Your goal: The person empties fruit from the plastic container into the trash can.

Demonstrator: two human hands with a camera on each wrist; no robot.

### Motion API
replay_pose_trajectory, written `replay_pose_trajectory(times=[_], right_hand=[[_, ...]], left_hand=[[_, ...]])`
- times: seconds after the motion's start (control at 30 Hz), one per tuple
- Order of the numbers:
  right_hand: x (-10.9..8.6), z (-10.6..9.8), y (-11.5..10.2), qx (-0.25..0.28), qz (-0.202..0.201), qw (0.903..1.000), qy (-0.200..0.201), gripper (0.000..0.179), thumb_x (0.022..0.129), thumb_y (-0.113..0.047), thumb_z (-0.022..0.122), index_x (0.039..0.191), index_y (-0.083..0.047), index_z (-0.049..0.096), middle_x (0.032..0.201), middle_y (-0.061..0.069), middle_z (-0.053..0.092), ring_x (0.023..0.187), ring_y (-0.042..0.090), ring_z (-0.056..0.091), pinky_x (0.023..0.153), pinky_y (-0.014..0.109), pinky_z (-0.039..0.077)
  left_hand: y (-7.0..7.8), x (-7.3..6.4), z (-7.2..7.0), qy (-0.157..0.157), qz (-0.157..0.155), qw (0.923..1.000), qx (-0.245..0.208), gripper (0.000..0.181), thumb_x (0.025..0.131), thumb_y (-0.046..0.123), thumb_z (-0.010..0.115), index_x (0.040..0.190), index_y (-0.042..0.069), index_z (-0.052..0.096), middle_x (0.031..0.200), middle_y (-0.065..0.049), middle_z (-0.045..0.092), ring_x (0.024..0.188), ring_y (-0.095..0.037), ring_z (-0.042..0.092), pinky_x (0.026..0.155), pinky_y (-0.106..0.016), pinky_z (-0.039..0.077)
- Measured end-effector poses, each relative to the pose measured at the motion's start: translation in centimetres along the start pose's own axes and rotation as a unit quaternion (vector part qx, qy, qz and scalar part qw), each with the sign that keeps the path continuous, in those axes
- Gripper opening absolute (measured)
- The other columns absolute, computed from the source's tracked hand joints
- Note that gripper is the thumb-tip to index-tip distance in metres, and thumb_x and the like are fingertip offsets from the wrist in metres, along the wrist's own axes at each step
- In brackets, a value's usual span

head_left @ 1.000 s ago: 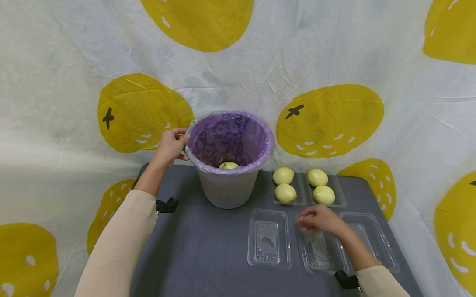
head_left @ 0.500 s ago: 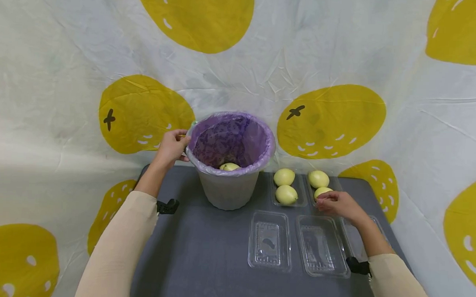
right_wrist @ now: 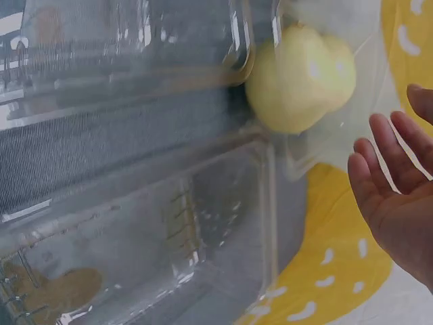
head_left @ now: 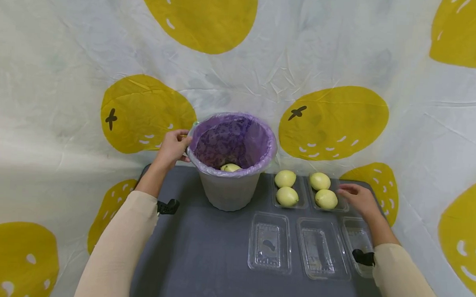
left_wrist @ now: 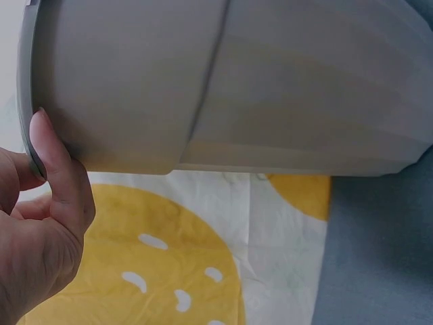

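My left hand (head_left: 171,149) grips the rim of a light grey bucket (head_left: 229,193) at its left side. The left wrist view has the thumb (left_wrist: 59,166) pressed on the bucket's outer wall. A purple plastic bag (head_left: 258,140) lines the bucket, and pale yellow, lemon-like fruit (head_left: 231,167) shows low inside. My right hand (head_left: 359,198) holds nothing; its fingers are loosely extended just right of the back right clear plastic tray (head_left: 341,208). Two similar fruits, a rear one (head_left: 320,181) and a front one (head_left: 326,199), sit in that tray.
Beside it, another clear tray (head_left: 302,205) also has two fruits. Three clear trays stand in front without fruit: a left one (head_left: 269,266), a middle one (head_left: 327,276) and a right one (head_left: 353,221). A lemon-print cloth (head_left: 240,74) hangs behind the dark grey table (head_left: 206,256).
My right hand has moved back and to the right, from over the middle front tray, past the front fruit, to the right of the back right tray. The left hand stays at the bucket's rim.
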State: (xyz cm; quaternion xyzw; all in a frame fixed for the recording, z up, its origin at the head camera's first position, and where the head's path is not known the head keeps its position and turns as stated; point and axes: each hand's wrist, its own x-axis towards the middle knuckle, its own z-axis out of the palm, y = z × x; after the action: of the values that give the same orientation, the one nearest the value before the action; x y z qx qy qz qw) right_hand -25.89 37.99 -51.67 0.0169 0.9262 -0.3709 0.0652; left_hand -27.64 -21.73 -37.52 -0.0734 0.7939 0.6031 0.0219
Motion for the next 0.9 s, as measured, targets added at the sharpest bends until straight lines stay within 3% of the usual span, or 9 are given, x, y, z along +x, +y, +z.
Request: replay_pose_trajectory(times=[0.13,0.37,0.53,0.73,0.9], right_hand=[[0.7,-0.5,1.0,-0.003,0.022,0.9996,0.018,0.064,0.108,-0.046,0.05,0.145,0.006,0.052,0.144,0.036,0.05,0.129,0.053,0.048,0.1,0.065,0.046],[1.7,-0.9,1.7,0.02,0.072,0.9972,0.002,0.078,0.107,-0.055,0.046,0.152,0.008,0.04,0.151,0.038,0.04,0.135,0.054,0.043,0.107,0.066,0.043],[2.6,-0.7,2.7,0.014,0.106,0.9942,-0.005,0.077,0.108,-0.053,0.043,0.154,0.009,0.037,0.154,0.038,0.036,0.137,0.056,0.04,0.111,0.067,0.04],[3.7,-0.3,4.4,0.034,0.117,0.9919,-0.035,0.072,0.11,-0.044,0.043,0.156,0.01,0.031,0.155,0.038,0.034,0.139,0.057,0.037,0.113,0.068,0.038],[4.1,-0.2,4.7,0.049,0.109,0.991,-0.06,0.073,0.11,-0.041,0.043,0.156,0.012,0.028,0.153,0.04,0.036,0.134,0.057,0.045,0.11,0.066,0.043]], left_hand=[[0.0,0.1,0.1,0.0,-0.003,1.0,-0.003,0.049,0.109,0.021,0.055,0.154,0.006,0.046,0.117,-0.013,0.052,0.071,-0.013,0.057,0.052,-0.026,0.06],[0.2,-0.1,0.1,0.002,-0.005,1.0,-0.008,0.048,0.109,0.019,0.055,0.153,0.005,0.047,0.116,-0.014,0.053,0.069,-0.012,0.058,0.051,-0.025,0.059],[0.5,-0.2,0.2,-0.003,-0.007,1.0,-0.006,0.047,0.109,0.019,0.054,0.153,0.004,0.047,0.117,-0.016,0.054,0.069,-0.011,0.059,0.051,-0.024,0.059],[0.6,-0.1,0.1,-0.001,-0.009,1.0,-0.001,0.047,0.109,0.021,0.054,0.153,0.004,0.047,0.118,-0.016,0.053,0.07,-0.011,0.058,0.051,-0.025,0.059],[0.8,-0.3,0.2,0.001,-0.017,0.9998,0.006,0.047,0.109,0.021,0.053,0.153,0.006,0.047,0.117,-0.015,0.054,0.071,-0.013,0.058,0.053,-0.027,0.06]])
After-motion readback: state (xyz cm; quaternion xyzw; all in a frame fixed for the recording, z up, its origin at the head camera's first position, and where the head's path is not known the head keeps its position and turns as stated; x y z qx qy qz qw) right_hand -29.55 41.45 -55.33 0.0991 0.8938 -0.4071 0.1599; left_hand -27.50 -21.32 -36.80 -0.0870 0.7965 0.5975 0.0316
